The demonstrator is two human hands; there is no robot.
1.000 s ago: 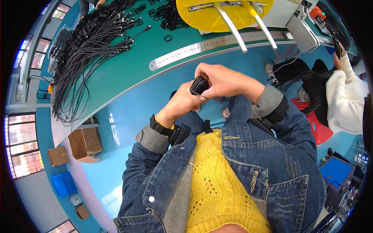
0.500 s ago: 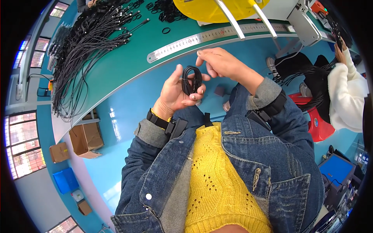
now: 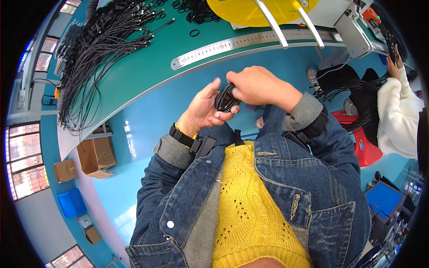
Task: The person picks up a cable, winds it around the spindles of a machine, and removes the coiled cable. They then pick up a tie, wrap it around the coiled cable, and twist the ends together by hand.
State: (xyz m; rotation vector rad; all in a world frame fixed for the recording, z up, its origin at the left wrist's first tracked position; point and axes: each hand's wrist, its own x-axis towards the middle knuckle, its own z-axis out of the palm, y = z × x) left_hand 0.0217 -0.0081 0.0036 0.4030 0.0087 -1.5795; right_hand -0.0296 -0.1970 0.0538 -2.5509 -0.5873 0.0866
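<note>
A small coil of black cable (image 3: pixel 225 99) is held in front of me, just off the near edge of the green-topped table. My left hand (image 3: pixel 204 107) is closed round its lower side, thumb raised. From the upper right my right hand (image 3: pixel 257 85) grips the coil's upper right side, its fingertips curled and partly hidden behind the knuckles. Beyond my hands, a long steel ruler (image 3: pixel 214 50) lies along the table edge. A black ring (image 3: pixel 194 33) rests on the table above the ruler's left end, near a heap of similar black rings (image 3: pixel 196 13).
A large pile of black cables (image 3: pixel 107 44) covers the table's left part, some hanging over its edge. A machine with a yellow disc (image 3: pixel 263 11) and two white bars stands at the back. Cardboard boxes (image 3: pixel 96 156) sit at lower left. Another person in a white sleeve (image 3: pixel 400 116) handles cables at right.
My right hand has come down and left onto the coil, which it did not touch before. The coil has tilted in my left hand. The view has shifted slightly.
</note>
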